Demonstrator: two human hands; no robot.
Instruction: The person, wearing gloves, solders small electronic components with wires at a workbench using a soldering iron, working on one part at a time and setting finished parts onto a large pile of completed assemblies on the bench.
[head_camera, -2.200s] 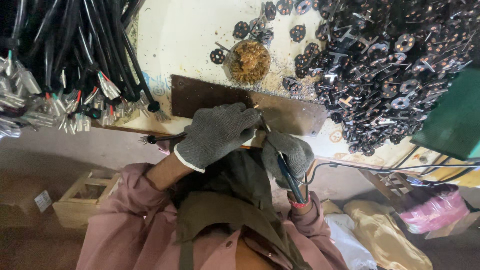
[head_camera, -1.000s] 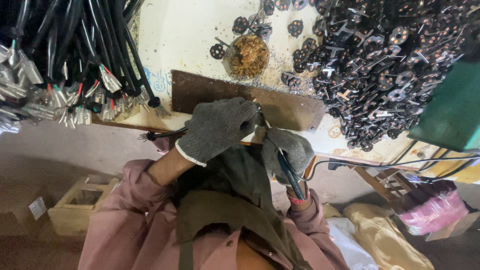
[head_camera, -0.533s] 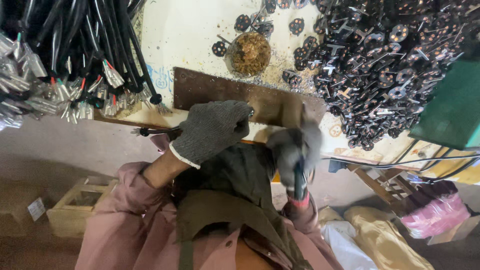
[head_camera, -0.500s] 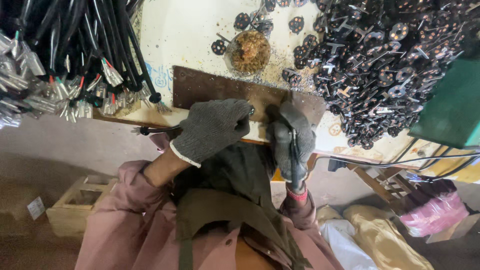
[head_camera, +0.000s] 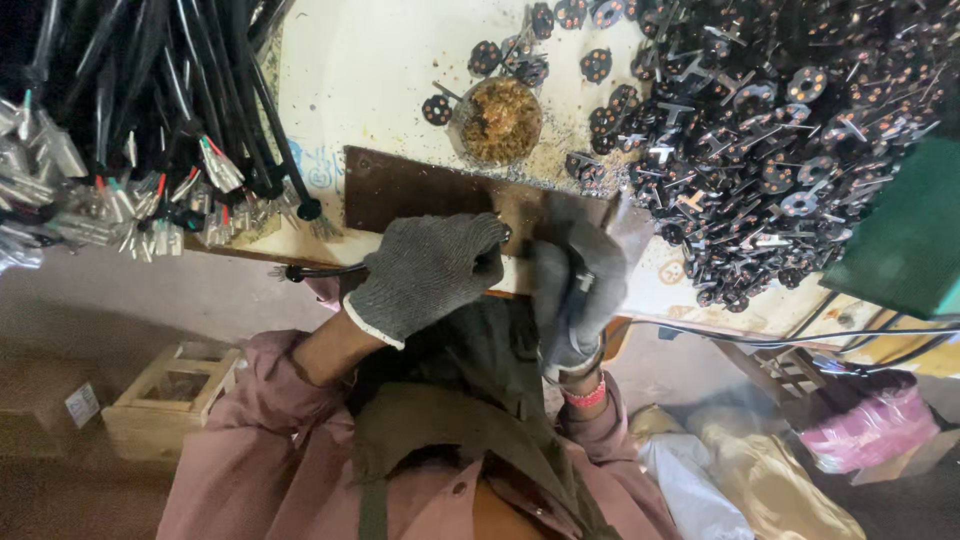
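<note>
Both my hands wear grey knit gloves at the front edge of a workbench. My left hand (head_camera: 430, 272) is closed around a black cable (head_camera: 318, 271), whose end sticks out to the left, and presses down on a brown metal plate (head_camera: 410, 188). Blurred by motion, my right hand (head_camera: 575, 285) is right beside the left at the plate's near edge. It grips a dark-handled tool (head_camera: 583, 283), and the tip is hidden.
A small round dish of brownish material (head_camera: 503, 120) stands behind the plate. A heap of black round parts with metal prongs (head_camera: 780, 120) fills the right. A bundle of black cables with stripped ends (head_camera: 150, 140) lies left. There is a green box (head_camera: 915, 235) at the right and a wooden crate (head_camera: 170, 395) below.
My right hand has risen with the tool from below the bench edge up to the plate, next to my left hand. The left hand has hardly moved.
</note>
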